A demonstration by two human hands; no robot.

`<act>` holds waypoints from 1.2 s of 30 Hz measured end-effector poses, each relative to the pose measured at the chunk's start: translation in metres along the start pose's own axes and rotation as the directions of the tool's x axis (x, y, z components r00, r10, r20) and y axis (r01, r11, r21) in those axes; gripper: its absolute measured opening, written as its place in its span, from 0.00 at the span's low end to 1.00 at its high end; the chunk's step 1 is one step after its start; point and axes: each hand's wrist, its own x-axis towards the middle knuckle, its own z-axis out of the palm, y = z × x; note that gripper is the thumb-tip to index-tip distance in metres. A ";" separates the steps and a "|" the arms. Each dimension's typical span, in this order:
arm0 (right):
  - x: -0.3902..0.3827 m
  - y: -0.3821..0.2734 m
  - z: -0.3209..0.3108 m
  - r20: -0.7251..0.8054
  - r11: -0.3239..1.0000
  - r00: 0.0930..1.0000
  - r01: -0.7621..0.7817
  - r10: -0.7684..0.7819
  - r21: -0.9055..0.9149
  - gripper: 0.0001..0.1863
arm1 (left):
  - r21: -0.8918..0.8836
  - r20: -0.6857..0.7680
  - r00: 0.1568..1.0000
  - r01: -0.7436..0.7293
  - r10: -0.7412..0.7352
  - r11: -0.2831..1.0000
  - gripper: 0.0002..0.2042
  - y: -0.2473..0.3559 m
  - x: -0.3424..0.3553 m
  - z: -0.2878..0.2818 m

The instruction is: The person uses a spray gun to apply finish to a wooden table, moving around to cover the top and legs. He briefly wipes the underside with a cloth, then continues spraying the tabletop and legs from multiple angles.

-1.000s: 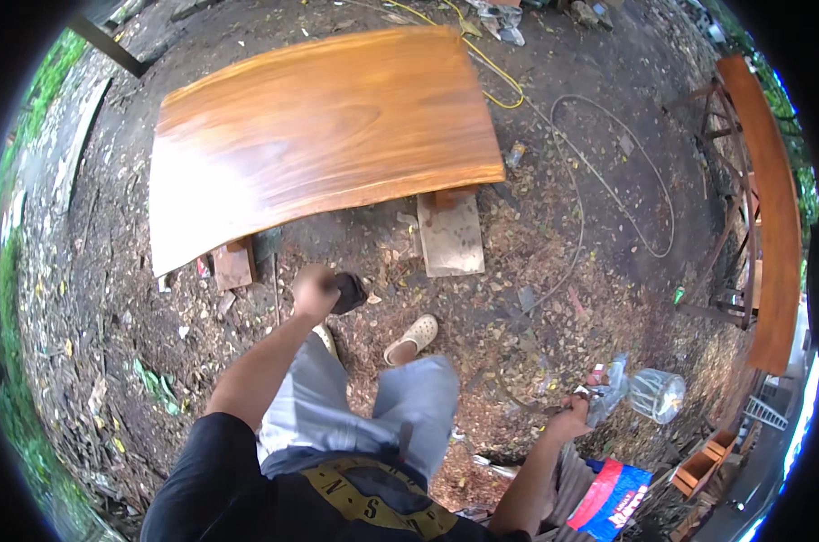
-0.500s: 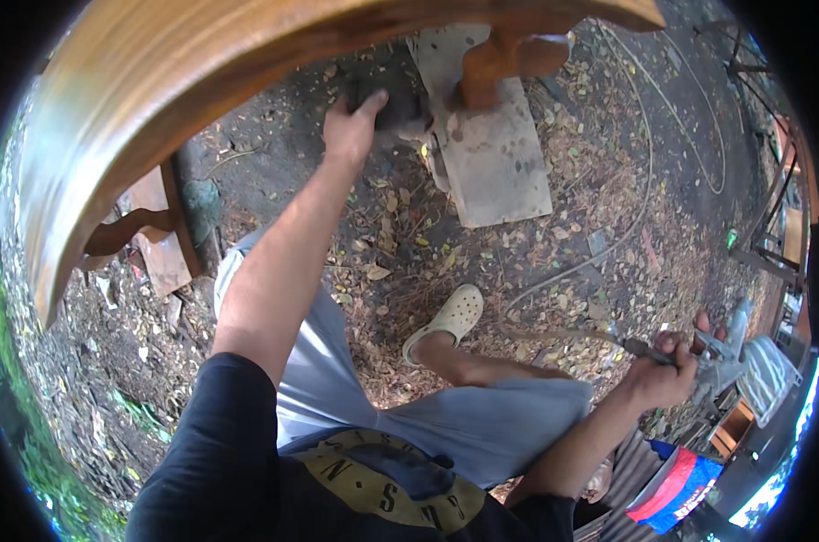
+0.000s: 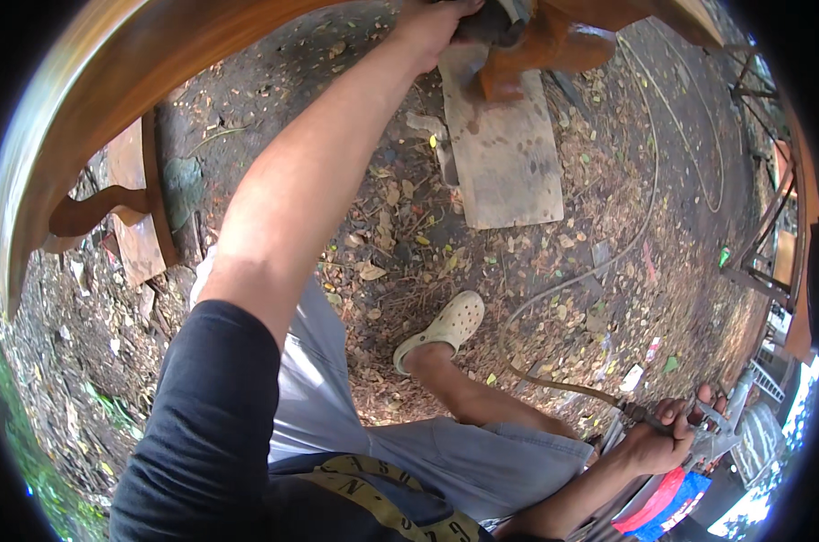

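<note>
My left hand (image 3: pixel 432 34) reaches up to the underside of a curved, varnished brown wooden piece (image 3: pixel 202 41). Its fingers close on a dark cloth-like bundle (image 3: pixel 489 25), partly cut off by the upper edge. Close beside the bundle is a shaped wooden leg (image 3: pixel 554 50) of the same brown. At the lower right, my right hand (image 3: pixel 660 444) grips a metal spray gun (image 3: pixel 712 438) with a silvery cup (image 3: pixel 760 443). A thin hose (image 3: pixel 567 387) runs from the gun's handle end.
A flat, stained board (image 3: pixel 504 167) lies on leaf-covered ground below the wooden leg. The hose loops away to the far right, near a dark metal frame (image 3: pixel 766 226). Another wooden leg piece (image 3: pixel 139 203) stands at the left. A red and blue package (image 3: pixel 667 501) is at the lower right.
My left hand has moved up and to the right with the dark bundle, to beside the wooden leg. My right hand, still on the spray gun, sits lower in view.
</note>
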 end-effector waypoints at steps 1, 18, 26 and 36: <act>-0.004 -0.001 0.001 0.004 1.000 1.000 0.001 -0.001 -0.019 0.37 | 0.050 -0.024 0.999 -0.047 0.048 0.998 0.14 0.003 0.004 0.003; -0.014 -0.005 0.002 -0.072 0.992 0.997 -0.009 0.000 -0.128 0.41 | 0.611 -0.079 0.886 -0.320 0.457 0.724 0.19 -0.046 0.053 0.044; -0.009 -0.008 0.000 -0.032 0.991 0.999 0.002 -0.007 -0.136 0.38 | 0.278 -0.147 0.945 -0.245 0.293 0.929 0.23 -0.039 0.041 0.055; -0.006 -0.004 0.026 -0.031 0.995 0.999 -0.010 0.007 -0.095 0.39 | 0.607 -0.080 0.857 -0.362 0.508 0.707 0.28 -0.028 0.037 0.052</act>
